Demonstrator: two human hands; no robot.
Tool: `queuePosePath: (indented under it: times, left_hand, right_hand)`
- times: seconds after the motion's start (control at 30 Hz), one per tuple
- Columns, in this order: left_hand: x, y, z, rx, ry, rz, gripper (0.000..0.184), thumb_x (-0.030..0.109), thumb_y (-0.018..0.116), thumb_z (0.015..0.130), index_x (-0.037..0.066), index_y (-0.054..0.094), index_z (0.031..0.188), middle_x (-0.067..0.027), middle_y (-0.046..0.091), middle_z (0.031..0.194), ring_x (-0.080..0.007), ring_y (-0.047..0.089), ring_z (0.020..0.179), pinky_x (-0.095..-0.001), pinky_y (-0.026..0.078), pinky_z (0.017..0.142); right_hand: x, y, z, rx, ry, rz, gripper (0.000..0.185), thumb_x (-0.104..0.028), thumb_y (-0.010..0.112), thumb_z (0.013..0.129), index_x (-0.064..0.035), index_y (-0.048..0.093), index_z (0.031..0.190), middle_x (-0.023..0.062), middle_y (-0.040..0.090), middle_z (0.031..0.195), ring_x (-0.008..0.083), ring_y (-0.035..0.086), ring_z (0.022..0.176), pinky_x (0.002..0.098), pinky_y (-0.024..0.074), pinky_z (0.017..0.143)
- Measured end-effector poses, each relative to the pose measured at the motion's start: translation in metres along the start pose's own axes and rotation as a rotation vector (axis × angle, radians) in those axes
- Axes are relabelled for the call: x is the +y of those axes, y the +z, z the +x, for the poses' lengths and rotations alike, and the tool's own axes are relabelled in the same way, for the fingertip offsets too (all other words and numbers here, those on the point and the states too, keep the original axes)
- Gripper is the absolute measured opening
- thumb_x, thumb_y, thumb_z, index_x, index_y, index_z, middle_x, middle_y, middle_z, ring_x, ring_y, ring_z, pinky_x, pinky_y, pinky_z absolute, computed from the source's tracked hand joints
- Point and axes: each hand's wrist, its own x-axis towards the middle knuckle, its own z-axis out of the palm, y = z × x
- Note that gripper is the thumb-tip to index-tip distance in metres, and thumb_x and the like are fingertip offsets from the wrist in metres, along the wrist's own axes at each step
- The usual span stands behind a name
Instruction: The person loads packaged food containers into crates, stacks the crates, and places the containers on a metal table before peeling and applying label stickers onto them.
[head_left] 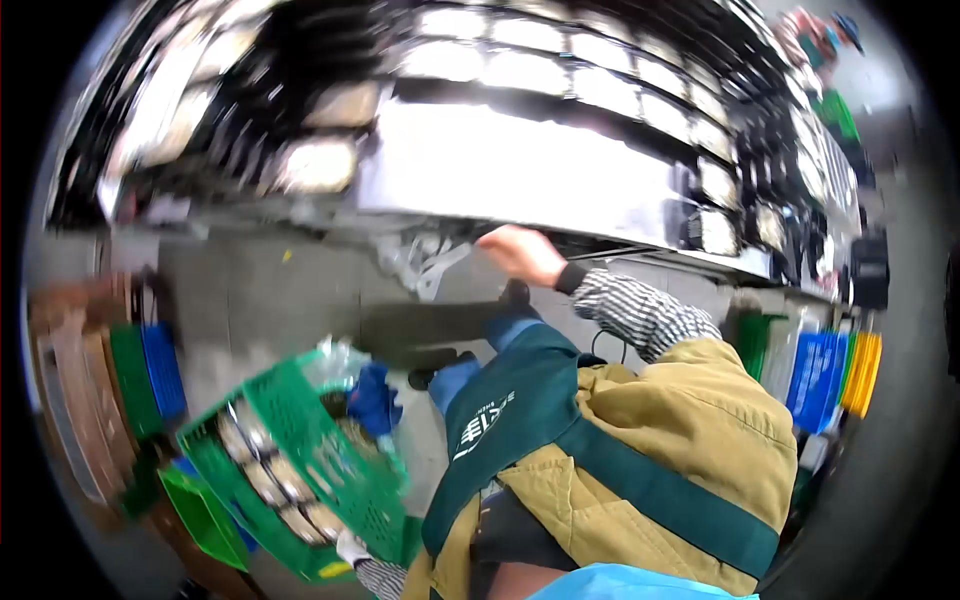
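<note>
At the lower left, my left hand, in a white covering, grips the near end of a green plastic crate. The crate is tilted, and several black trays with pale contents lie in rows inside it. My left fingers are partly hidden by the rim. My bare right hand is held out at the front edge of the bench, its fingers extended and holding nothing. Just beyond those fingertips is a grey metal bracket on the bench front.
Stacked trays of pale food surround a white surface on the bench. Blue and yellow crates stand at right, cartons at left. A clear bag and blue cloth lie past the crate. Another person is at upper right.
</note>
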Motion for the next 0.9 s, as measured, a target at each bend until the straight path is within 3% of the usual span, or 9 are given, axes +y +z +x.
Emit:
queuePosePath:
  times: [0.07, 0.13, 0.23, 0.33, 0.37, 0.4, 0.5, 0.67, 0.9]
  left_hand:
    - [0.038, 0.013, 0.003, 0.663, 0.789, 0.488, 0.040, 0.024, 0.042, 0.093, -0.008, 0.056, 0.112, -0.0148, 0.064, 0.101, -0.0227, 0.059, 0.086, -0.0296, 0.047, 0.084]
    - [0.112, 0.131, -0.063, 0.442, 1.445, -0.003, 0.043, 0.023, 0.036, 0.096, -0.008, 0.050, 0.121, -0.0167, 0.060, 0.112, -0.0210, 0.057, 0.088, -0.0276, 0.044, 0.083]
    - [0.236, 0.322, -0.209, -0.287, 0.920, -0.257, 0.035, 0.004, 0.039, 0.093, -0.004, 0.046, 0.127, -0.0186, 0.057, 0.113, -0.0187, 0.054, 0.089, -0.0297, 0.044, 0.077]
    - [0.305, 0.508, -0.378, -0.428, 1.466, 0.278, 0.038, -0.003, 0.045, 0.089, -0.004, 0.048, 0.126, -0.0138, 0.050, 0.129, -0.0191, 0.047, 0.116, -0.0303, 0.038, 0.099]
    - [0.318, 0.575, -0.371, -0.897, 1.205, -0.214, 0.036, 0.000, 0.047, 0.088, -0.003, 0.051, 0.124, -0.0137, 0.055, 0.124, -0.0202, 0.053, 0.111, -0.0300, 0.040, 0.097]
    - [0.339, 0.606, -0.433, -0.401, 1.714, 0.436, 0.036, 0.004, 0.051, 0.086, 0.000, 0.055, 0.121, -0.0139, 0.059, 0.117, -0.0229, 0.057, 0.105, -0.0315, 0.041, 0.095]
    - [0.388, 0.731, -0.453, -0.024, 2.130, 0.542, 0.041, 0.012, 0.058, 0.083, 0.002, 0.054, 0.122, -0.0148, 0.060, 0.113, -0.0285, 0.055, 0.104, -0.0369, 0.041, 0.093]
    - [0.451, 0.818, -0.462, 0.371, 1.979, 1.214, 0.030, 0.032, 0.041, 0.092, 0.014, 0.061, 0.108, -0.0064, 0.060, 0.099, -0.0285, 0.051, 0.103, -0.0459, 0.042, 0.080]
    - [0.450, 0.861, -0.470, 0.562, 1.679, 0.912, 0.047, 0.048, 0.053, 0.085, 0.010, 0.061, 0.112, -0.0202, 0.064, 0.099, -0.0348, 0.064, 0.087, -0.0417, 0.051, 0.077]
  right_hand:
    - [0.106, -0.042, -0.065, 0.373, 0.385, -0.011, 0.025, -0.010, 0.048, 0.089, -0.0035, 0.057, 0.111, 0.0145, 0.063, 0.101, 0.0267, 0.061, 0.095, 0.0348, 0.0480, 0.081]
    - [0.165, -0.157, -0.135, 0.511, 0.596, -0.527, 0.027, -0.010, 0.049, 0.087, -0.0005, 0.056, 0.111, 0.0168, 0.059, 0.108, 0.0324, 0.054, 0.101, 0.0382, 0.0416, 0.090]
    - [0.236, -0.246, -0.215, 0.776, 0.595, -0.848, 0.043, -0.022, 0.056, 0.086, 0.0016, 0.047, 0.121, 0.0196, 0.053, 0.119, 0.0366, 0.048, 0.110, 0.0399, 0.0386, 0.095]
    - [0.285, -0.272, -0.259, 0.607, 0.762, -0.903, 0.057, -0.035, 0.049, 0.090, -0.0026, 0.037, 0.135, 0.0162, 0.038, 0.139, 0.0311, 0.034, 0.129, 0.0422, 0.0263, 0.106]
    - [0.293, -0.274, -0.263, 0.531, 0.780, -0.845, 0.060, -0.040, 0.045, 0.091, -0.0050, 0.033, 0.138, 0.0119, 0.031, 0.144, 0.0277, 0.027, 0.133, 0.0427, 0.0202, 0.109]
    - [0.299, -0.276, -0.263, 0.470, 0.784, -0.797, 0.057, -0.038, 0.045, 0.092, -0.0063, 0.034, 0.138, 0.0114, 0.033, 0.144, 0.0268, 0.028, 0.133, 0.0430, 0.0209, 0.108]
    - [0.300, -0.272, -0.263, 0.480, 0.759, -0.739, 0.055, -0.035, 0.043, 0.093, -0.0065, 0.033, 0.139, 0.0116, 0.032, 0.144, 0.0265, 0.027, 0.134, 0.0419, 0.0198, 0.109]
    - [0.279, -0.256, -0.253, 0.464, 0.751, -0.738, 0.056, -0.034, 0.045, 0.092, -0.0057, 0.032, 0.139, 0.0116, 0.028, 0.146, 0.0254, 0.024, 0.136, 0.0427, 0.0177, 0.109]
    - [0.219, -0.229, -0.199, 0.511, 0.721, -0.548, 0.058, -0.030, 0.054, 0.088, -0.0035, 0.036, 0.136, 0.0149, 0.032, 0.144, 0.0285, 0.026, 0.135, 0.0444, 0.0201, 0.107]
